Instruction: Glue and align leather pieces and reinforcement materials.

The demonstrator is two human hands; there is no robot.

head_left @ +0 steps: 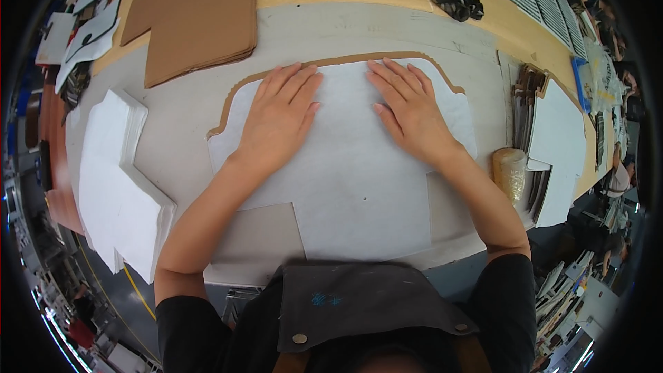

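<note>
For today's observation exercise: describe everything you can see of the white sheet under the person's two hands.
The white sheet is thin and matte, like felt or non-woven fabric, cut in a T-like shape with notched lower corners. It lies flat on the grey table, laid over a brown piece of similar outline whose edge peeks out along the top. The left hand and right hand press flat on its upper part, fingers spread.

Two hands, left (280, 121) and right (407, 107), one white sheet (359, 186), two stacks: white (121, 193), brown (200, 14).
</note>
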